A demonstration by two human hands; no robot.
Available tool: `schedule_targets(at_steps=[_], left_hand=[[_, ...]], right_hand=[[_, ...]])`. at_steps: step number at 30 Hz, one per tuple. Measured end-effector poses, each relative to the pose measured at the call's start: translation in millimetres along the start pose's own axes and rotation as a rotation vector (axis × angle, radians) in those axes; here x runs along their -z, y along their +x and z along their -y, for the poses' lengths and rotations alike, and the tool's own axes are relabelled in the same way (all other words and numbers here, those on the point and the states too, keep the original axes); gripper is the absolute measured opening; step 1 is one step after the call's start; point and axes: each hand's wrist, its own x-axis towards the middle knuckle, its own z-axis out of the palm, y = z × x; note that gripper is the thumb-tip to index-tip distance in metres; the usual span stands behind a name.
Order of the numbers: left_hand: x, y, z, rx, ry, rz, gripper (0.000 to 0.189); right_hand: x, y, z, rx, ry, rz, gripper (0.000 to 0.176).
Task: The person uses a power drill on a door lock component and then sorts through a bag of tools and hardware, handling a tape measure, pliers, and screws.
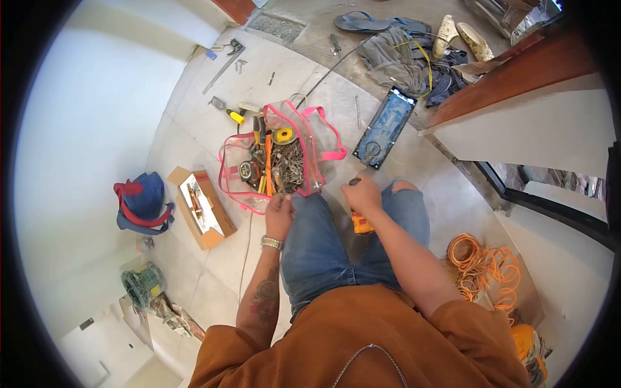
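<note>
My right hand (363, 194) is wrapped round what looks like a cordless drill, its orange base (361, 224) showing below the fist between my knees. Close to the near edge of a clear bag with pink trim (321, 139), my left hand (279, 212) has its fingers pinched together; whatever they hold is too small to make out. Inside the bag lie many loose screws (288, 165), a tape measure (248, 171), a yellow-centred disc (283, 136) and several handled tools. A dark rectangular case with a blue face (386, 126) rests beyond my right hand.
An open cardboard box (218, 222) and a blue-and-red cap (143, 202) sit at left, above a green power tool (143, 284). Coiled orange hose (471, 255) lies at right. Clothes (394, 61), sandals (362, 23) and a metal square (224, 64) lie farther off.
</note>
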Motion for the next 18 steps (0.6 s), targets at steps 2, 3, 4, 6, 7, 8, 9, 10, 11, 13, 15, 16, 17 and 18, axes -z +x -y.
schedule_targets(at_steps=[2,3,4,6,7,8,9,10,11,13,15,16,17,18], left_hand=[[-13,-12,14,0.064,-0.051,0.042,0.023],[-21,-15,22,0.068,-0.056,0.031,0.023],[-28,-17,29,-0.036,0.037,-0.029,0.023],[-37,-17,31,-0.137,0.127,-0.103,0.023],[-39,-18,29,-0.110,0.089,-0.101,0.022],[-39,-16,27,-0.087,0.049,-0.099,0.020],[-38,-13,29,-0.091,0.012,-0.114,0.020],[-38,-11,30,-0.095,0.005,-0.107,0.020],[-37,-10,30,-0.084,-0.001,-0.126,0.020],[-36,-9,28,-0.073,-0.012,-0.132,0.020],[-34,-8,24,-0.114,0.115,-0.127,0.020],[-34,-8,22,-0.117,0.111,-0.120,0.020],[-34,-8,20,-0.091,0.105,-0.120,0.022],[-34,-8,18,-0.066,0.100,-0.119,0.024]], right_hand=[[-1,0,1,-0.006,-0.017,-0.011,0.047],[-1,-1,3,-0.016,-0.034,-0.029,0.047],[1,-4,5,-0.010,-0.039,-0.022,0.047],[4,-7,13,-0.045,-0.058,-0.054,0.047],[1,-5,10,-0.041,-0.063,-0.046,0.047],[0,-1,8,-0.056,-0.081,-0.035,0.047],[-2,2,8,-0.073,-0.096,-0.031,0.047],[-3,4,7,-0.075,-0.099,-0.040,0.047],[0,2,10,-0.084,-0.110,-0.029,0.048],[4,0,14,-0.102,-0.123,-0.027,0.049],[5,0,18,-0.143,-0.128,0.008,0.050],[4,1,16,-0.147,-0.128,0.000,0.050],[1,2,13,-0.132,-0.143,-0.013,0.051],[0,3,11,-0.116,-0.156,-0.027,0.051]])
